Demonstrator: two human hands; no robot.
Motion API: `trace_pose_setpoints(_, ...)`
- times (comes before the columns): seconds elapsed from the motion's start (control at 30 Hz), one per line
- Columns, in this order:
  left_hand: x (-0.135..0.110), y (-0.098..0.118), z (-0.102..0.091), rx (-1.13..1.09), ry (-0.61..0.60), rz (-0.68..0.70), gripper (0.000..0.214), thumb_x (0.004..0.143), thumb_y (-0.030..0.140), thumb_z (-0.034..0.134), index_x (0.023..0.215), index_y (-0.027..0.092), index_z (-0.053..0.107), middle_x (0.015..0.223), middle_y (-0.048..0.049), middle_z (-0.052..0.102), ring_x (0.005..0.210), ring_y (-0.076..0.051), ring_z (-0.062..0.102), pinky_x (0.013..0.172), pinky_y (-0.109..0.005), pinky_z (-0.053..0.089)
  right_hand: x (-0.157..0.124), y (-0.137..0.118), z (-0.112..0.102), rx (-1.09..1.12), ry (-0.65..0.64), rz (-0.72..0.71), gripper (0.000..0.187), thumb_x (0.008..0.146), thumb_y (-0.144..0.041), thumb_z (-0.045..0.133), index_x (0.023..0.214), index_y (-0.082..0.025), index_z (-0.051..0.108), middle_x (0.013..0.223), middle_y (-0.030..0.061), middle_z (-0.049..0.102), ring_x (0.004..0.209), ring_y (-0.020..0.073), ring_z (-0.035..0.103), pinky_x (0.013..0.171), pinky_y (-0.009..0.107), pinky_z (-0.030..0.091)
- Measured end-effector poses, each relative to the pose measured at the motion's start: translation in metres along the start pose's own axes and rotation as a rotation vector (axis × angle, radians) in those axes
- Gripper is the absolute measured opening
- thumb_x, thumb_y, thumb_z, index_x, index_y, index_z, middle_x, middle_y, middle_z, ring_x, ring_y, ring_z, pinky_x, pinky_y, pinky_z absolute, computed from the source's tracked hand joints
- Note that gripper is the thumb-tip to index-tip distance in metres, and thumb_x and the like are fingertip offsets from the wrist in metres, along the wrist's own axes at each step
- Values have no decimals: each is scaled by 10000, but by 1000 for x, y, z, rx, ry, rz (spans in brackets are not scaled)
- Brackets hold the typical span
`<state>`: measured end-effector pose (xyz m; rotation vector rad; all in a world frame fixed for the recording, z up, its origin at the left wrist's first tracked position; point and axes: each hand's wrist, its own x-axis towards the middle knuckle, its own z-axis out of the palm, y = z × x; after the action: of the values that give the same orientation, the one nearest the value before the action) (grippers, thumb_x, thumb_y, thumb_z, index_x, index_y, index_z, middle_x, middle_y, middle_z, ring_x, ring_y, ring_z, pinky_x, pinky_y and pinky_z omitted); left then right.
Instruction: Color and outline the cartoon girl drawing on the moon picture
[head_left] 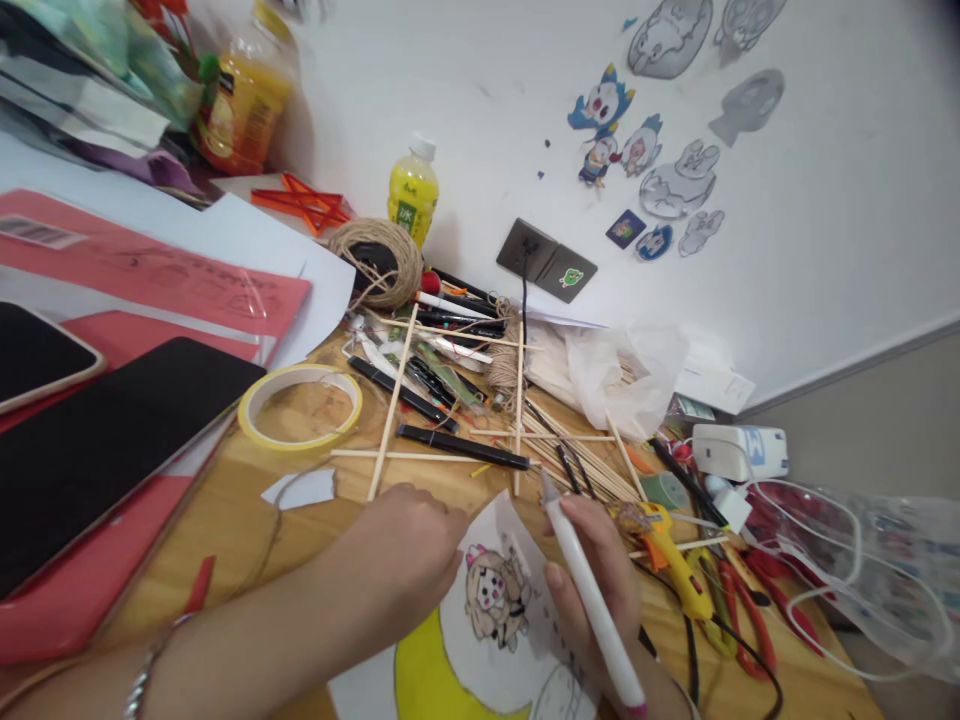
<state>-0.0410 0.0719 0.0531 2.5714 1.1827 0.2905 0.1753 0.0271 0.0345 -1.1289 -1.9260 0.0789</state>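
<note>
1. Red, glossy folder [142, 245] at the left of the frame, bearing a barcode sticker [37, 232]; two dark-screened devices [127, 450] lie over it.
2. Upper left, an orange-filled plastic bottle [244, 95]; its label is too small to read.
3. Left of centre, a flat ring of tape [251, 405], yellow-edged; above it to the right, a coil of rough, hairy twine [397, 265].
4. Lower centre, the left hand [409, 550] is curled into a loose fist at the paper's edge; whether it pinches anything I cannot tell.
5. Upper centre, a yellow drink bottle [409, 190], its green label panel showing the character 冰.
6. Lower centre, between the hands, the white paper [491, 520] carries a long-haired cartoon figure [495, 605] and a yellow crescent [427, 675].
7. Right of it, the right hand [621, 585], apart from the left, closes fingers and thumb around a slanted white marker [589, 595], grey tip toward upper left.
8. Lower right, a yellow plastic glue gun [682, 570].
</note>
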Motion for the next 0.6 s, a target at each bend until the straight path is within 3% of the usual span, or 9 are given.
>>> trace_pose_setpoints(0.1,1,-1,3,31,10,39,204,785,123,479,646,179,618,621,-60,655,605,-224,632,566,-307,440,-1,-9,-3,123,-96,-53,344,904,-257,479,1243,-199,493,971,109,645,861,243,647,725,381,549)
trace_pose_setpoints(0.23,3,-2,-1,-14,-18,-113,268,836,159,433,666,168,639,615,-65,660,586,-218,627,543,-301,428,5,-18,-2,93,-173,-189,289,925,-253,439,1191,-176,522,845,94,667,727,205,659,623,311,559)
trace_pose_setpoints(0.33,3,0,-4,-81,-73,-175,311,869,195,416,654,172,640,612,-49,662,570,-194,619,527,-279,415,8,-19,2,26,-168,-191,246,934,-264,413,1118,-175,550,784,84,676,675,199,662,610,308,562)
trace_pose_setpoints(0.5,0,3,-2,34,-152,-64,262,837,140,452,669,173,651,658,-80,687,607,-235,640,566,-325,447,8,-16,10,65,-275,-180,236,952,-308,361,1028,-188,549,730,63,684,632,188,661,570,287,550)
trace_pose_setpoints(0.6,0,4,-1,66,-148,-71,215,848,149,462,746,172,649,686,-80,693,637,-259,655,580,-349,466,10,-16,12,38,-325,-206,267,971,-324,306,994,-189,535,723,71,691,608,189,659,550,281,540)
